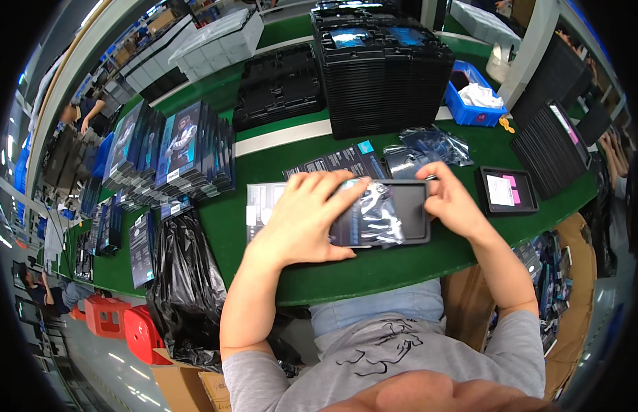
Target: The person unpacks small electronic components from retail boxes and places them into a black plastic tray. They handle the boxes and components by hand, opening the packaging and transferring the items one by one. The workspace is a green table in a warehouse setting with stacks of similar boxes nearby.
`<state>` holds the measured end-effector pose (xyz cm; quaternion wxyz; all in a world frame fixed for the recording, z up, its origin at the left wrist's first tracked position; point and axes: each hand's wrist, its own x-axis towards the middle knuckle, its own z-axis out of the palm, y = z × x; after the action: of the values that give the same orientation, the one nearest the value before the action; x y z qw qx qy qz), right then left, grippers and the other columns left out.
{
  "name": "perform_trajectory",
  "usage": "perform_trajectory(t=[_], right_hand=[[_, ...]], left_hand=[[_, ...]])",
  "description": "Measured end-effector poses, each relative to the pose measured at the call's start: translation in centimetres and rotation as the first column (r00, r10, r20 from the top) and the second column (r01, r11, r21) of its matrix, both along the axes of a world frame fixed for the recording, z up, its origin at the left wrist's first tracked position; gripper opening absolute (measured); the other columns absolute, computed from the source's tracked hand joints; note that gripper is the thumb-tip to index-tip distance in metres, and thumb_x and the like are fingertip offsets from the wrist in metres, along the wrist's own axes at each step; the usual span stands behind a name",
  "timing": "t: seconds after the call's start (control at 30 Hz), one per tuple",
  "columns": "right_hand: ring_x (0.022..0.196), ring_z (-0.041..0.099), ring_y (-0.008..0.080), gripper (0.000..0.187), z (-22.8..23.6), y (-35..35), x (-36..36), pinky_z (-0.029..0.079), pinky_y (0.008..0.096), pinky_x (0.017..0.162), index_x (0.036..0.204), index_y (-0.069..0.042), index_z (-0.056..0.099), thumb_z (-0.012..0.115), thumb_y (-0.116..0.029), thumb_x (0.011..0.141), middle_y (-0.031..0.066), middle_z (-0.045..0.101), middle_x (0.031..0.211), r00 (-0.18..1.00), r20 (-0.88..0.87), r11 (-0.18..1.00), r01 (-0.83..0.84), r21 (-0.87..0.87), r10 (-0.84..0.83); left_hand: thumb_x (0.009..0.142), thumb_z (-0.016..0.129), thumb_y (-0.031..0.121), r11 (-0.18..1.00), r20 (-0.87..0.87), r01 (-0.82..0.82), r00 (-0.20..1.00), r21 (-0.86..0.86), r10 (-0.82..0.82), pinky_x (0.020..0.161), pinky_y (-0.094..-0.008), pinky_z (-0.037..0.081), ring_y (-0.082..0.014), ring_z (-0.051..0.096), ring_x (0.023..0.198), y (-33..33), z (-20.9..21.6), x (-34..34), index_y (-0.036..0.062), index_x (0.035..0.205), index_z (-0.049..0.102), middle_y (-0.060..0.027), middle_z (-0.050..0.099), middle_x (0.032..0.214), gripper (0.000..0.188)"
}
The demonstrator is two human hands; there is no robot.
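In front of me a shallow black tray (416, 213) lies on the green table, with a shiny clear plastic bag (381, 218) holding a dark printed item in it. My left hand (302, 216) spans the tray's left part, thumb along the near side and fingers toward the far side. A pale printed panel (261, 203) shows beyond that hand on the left. At the tray's far right corner my right hand (451, 199) is closed, fingers curled; a small dark bit shows at its fingertips, too small to name. Behind the tray lies a dark printed sheet (336, 159).
Tall stacks of black trays (388, 89) stand at the back. Printed boxes (185, 147) are piled at left beside a black plastic bag (185, 275). More bagged items (436, 145), a blue bin (473, 103) and a black tray with labels (506, 191) are at right. A carton (566, 275) stands below.
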<state>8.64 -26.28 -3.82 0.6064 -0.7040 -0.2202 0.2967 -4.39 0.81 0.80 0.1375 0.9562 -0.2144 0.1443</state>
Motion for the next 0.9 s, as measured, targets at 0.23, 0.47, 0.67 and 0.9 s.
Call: perform_trajectory(t=[0.23, 0.47, 0.67, 0.9], right_hand=[[0.067, 0.057, 0.0099, 0.041, 0.7, -4.7, 3.1, 0.049, 0.0271, 0.052, 0.123, -0.006, 0.049, 0.049, 0.000, 0.083, 0.0018, 0.059, 0.081, 0.996, -0.022, 0.990, 0.087, -0.107, -0.090], [0.058, 0.042, 0.0074, 0.035, 2.7, -4.3, 2.8, 0.043, 0.0254, 0.048, 0.118, -0.003, 0.054, 0.051, -0.001, 0.084, -0.0043, 0.038, 0.069, 0.979, 0.204, 0.946, 0.040, -0.322, 0.028], [0.065, 0.063, 0.0198, 0.037, 5.2, -4.4, 0.7, 0.051, 0.0374, 0.057, 0.126, -0.010, 0.057, 0.061, -0.012, 0.090, 0.0076, 0.062, 0.074, 0.920, 0.356, 0.741, 0.125, -0.660, 0.162], [0.088, 0.069, 0.0321, 0.061, 5.3, -1.8, -2.7, 0.054, 0.0442, 0.074, 0.133, -0.011, 0.056, 0.075, -0.042, 0.083, 0.0134, 0.070, 0.094, 0.678, 0.687, 0.792, 0.257, -0.554, 0.260]], left_hand=[[0.050, 0.092, 0.032, 0.957, -0.089, -0.286, 0.953, 0.049, 0.289, 0.105, -0.0438, 0.039, -0.0345, 0.052, 0.124, 3.8, 0.8, -1.7, 0.0126, 0.143, 0.052, -0.0132, 0.054, 0.136, 0.103], [0.051, 0.093, 0.032, 0.900, -0.273, -0.434, 0.861, 0.046, 0.430, 0.108, -0.0441, 0.039, -0.0337, 0.053, 0.124, 5.5, 1.0, -3.0, 0.0179, 0.147, 0.050, -0.0107, 0.055, 0.135, 0.106], [0.052, 0.093, 0.027, 0.807, -0.285, -0.581, 0.761, 0.103, 0.584, 0.112, -0.0460, 0.037, -0.0337, 0.050, 0.130, 7.0, 1.2, -4.3, 0.0182, 0.149, 0.048, -0.0123, 0.055, 0.139, 0.107], [0.053, 0.090, 0.018, 0.686, -0.212, -0.692, 0.652, 0.226, 0.728, 0.113, -0.0463, 0.037, -0.0357, 0.042, 0.140, 6.8, 0.6, -4.7, 0.0210, 0.152, 0.042, -0.0165, 0.045, 0.152, 0.109]])
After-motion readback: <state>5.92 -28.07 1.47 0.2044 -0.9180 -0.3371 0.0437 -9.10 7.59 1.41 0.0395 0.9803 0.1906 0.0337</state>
